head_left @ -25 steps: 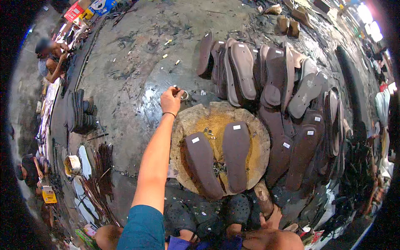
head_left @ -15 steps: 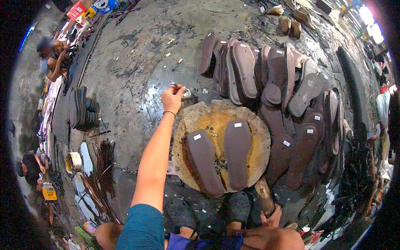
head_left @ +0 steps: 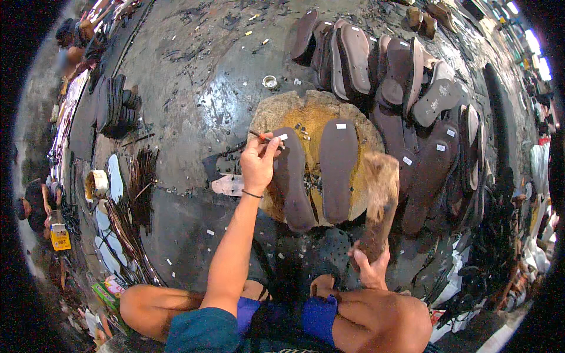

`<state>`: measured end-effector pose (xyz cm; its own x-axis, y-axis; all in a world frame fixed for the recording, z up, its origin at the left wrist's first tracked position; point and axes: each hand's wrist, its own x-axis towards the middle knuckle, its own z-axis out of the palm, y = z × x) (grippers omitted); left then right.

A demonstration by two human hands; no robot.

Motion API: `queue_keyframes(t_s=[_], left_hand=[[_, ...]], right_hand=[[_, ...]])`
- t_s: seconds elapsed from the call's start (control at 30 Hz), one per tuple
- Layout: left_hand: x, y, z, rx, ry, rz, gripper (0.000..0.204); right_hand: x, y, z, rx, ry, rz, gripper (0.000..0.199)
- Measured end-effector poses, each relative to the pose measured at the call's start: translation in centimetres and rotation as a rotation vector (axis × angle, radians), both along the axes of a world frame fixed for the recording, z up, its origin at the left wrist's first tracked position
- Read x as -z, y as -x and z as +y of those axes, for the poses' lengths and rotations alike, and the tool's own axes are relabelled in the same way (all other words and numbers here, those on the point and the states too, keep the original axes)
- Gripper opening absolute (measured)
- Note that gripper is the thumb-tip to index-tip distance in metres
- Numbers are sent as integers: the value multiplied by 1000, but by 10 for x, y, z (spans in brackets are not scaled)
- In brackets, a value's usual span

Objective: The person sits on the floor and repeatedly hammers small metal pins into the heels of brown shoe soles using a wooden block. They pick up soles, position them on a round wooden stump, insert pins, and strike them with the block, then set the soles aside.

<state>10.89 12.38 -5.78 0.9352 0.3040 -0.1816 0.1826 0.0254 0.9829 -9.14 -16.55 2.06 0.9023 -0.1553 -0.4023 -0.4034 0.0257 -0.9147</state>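
Left hand pinches a thin orange-tipped tool at the dark brown sole's eleven o'clock; right hand grips a wooden mallet.

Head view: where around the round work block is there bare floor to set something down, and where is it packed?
Bare floor lies left of the round block, between it and the black sole stack, and beyond the small tin. Crowded: the brown sole pile on the right and the strap bundle at lower left.

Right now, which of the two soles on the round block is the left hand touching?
The left sole: the left hand rests on its top edge; the right sole lies untouched.
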Motion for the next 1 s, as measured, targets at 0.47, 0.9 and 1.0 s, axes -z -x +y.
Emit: queue_keyframes(t_s=[0.47,0.9,1.0], left_hand=[[-15,12,-18,-15,-495,-86,24],[-15,4,-4,362,-852,-286,21],[-26,-13,-1,411,-874,-119,28]], right_hand=[[-116,-125,49,-221,-457,-800,50],[-3,-111,53,-168,-208,-25,37],[4,-108,47,-59,-305,78,41]])
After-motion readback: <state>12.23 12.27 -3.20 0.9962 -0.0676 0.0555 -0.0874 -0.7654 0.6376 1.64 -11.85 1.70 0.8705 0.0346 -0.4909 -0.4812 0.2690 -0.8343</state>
